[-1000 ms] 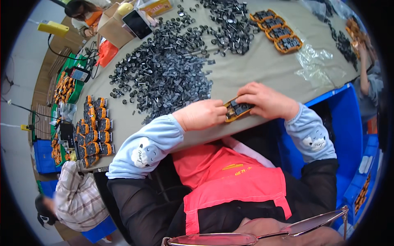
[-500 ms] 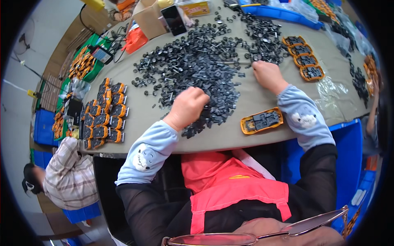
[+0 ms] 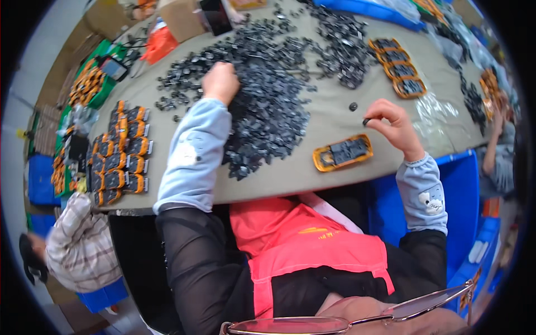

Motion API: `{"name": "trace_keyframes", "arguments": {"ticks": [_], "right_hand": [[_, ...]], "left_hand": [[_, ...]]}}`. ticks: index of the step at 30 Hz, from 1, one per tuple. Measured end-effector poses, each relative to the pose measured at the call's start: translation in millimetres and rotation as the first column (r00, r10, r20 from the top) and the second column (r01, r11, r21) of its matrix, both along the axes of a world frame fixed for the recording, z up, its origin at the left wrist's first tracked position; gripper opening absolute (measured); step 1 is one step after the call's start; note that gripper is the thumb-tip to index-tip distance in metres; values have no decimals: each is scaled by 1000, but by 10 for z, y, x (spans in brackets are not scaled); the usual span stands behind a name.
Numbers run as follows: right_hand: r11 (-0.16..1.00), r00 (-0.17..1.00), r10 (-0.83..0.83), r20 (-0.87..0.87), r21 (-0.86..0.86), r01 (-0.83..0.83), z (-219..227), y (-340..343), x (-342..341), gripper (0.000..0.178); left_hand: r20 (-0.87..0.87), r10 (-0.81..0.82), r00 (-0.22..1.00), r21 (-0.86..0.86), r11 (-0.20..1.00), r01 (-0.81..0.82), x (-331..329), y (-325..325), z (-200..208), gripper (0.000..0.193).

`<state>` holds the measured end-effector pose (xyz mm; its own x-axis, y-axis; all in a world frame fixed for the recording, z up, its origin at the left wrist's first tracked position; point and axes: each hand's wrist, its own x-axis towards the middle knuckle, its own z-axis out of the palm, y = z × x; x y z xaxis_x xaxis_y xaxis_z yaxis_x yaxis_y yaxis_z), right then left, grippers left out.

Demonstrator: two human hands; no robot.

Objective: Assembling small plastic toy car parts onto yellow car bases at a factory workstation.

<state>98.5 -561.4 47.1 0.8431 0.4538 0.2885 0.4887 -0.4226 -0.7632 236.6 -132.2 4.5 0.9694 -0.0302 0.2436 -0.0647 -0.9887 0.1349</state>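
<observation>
My left hand (image 3: 220, 82) is closed in a fist at the left part of the pile of black wheels and axles (image 3: 262, 42); its fingertips are hidden, so I cannot make out what they hold. My right hand (image 3: 394, 127) pinches a small black wheel (image 3: 367, 121) between thumb and finger. Another black wheel (image 3: 353, 106) shows just beyond it; whether an axle joins the two I cannot tell. Below and left of my right hand, an orange toy car body (image 3: 342, 153) lies with its dark inside facing up. Small dark grey plastic pieces (image 3: 268, 117) are heaped between my hands.
Stacked orange car bodies (image 3: 117, 156) stand at the left, and a row of several more (image 3: 401, 70) lies at the right. A phone (image 3: 215, 15) leans on a cardboard box (image 3: 181, 19). A blue bin (image 3: 458, 195) sits at the right edge. Other people work at both sides.
My left hand has moved away and left, from the grey pieces to the wheel pile. My right hand has come back from the far pile towards the single car body, bringing a wheel.
</observation>
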Motion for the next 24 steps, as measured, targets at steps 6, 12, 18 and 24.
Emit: {"name": "trace_keyframes", "arguments": {"ticks": [6,12,18,24], "right_hand": [[994,995,-40,93,-98,49,-23,-117,-589,19],[975,979,55,195,-221,-11,-176,-67,-626,22],[986,992,89,94,-152,-74,-312,-51,-610,26],[997,997,48,58,-55,-45,-418,-34,-609,51]], "left_hand": [[223,-257,940,-268,911,313,-559,-316,278,12],[23,-577,816,-333,766,550,-2075,-897,307,14],[-52,-617,785,-290,762,579,-2280,-1034,28,22],[135,-612,779,-442,666,601,-2193,-1265,193,38]]}}
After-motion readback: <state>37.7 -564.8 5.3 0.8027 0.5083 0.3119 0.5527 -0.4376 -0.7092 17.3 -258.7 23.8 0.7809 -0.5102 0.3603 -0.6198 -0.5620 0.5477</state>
